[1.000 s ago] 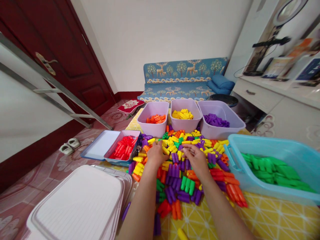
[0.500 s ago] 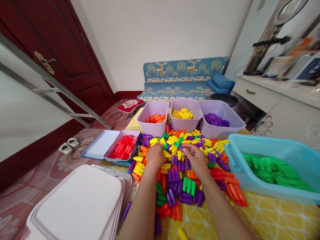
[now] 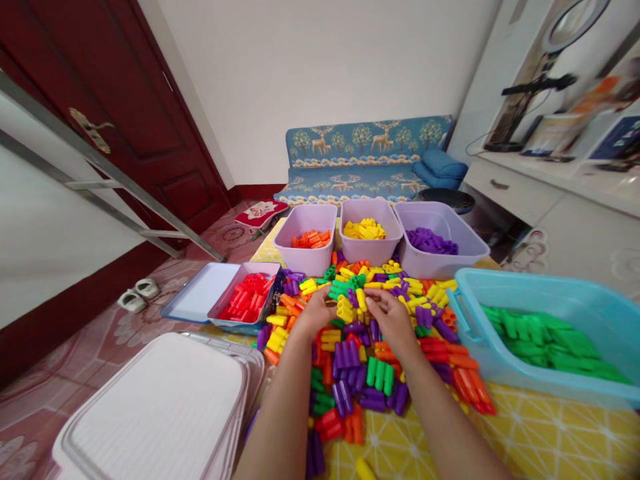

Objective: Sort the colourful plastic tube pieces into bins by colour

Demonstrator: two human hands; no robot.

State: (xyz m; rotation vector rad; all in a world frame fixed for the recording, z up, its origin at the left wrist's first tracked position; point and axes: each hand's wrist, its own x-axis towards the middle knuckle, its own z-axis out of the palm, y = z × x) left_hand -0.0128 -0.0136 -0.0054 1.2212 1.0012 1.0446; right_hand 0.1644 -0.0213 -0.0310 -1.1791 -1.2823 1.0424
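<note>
A heap of small plastic tube pieces (image 3: 370, 347) in yellow, purple, orange, red and green covers the yellow cloth in front of me. My left hand (image 3: 311, 315) rests on the heap's left side, its fingers curled round a cluster of yellow pieces (image 3: 345, 308). My right hand (image 3: 393, 319) is just right of that cluster, palm down. Its fingertips are pinched together against the pieces, and what they hold is hidden. The two hands almost meet over the heap's middle.
Three lilac bins stand behind the heap: orange pieces (image 3: 306, 248), yellow pieces (image 3: 371, 245), purple pieces (image 3: 440, 257). A tray of red pieces (image 3: 245, 295) lies left, a blue basin of green pieces (image 3: 550, 293) right, white lids (image 3: 155, 407) near left.
Both hands have drawn slightly toward me and closer together. A cluster of yellow pieces now sits gathered between their fingertips.
</note>
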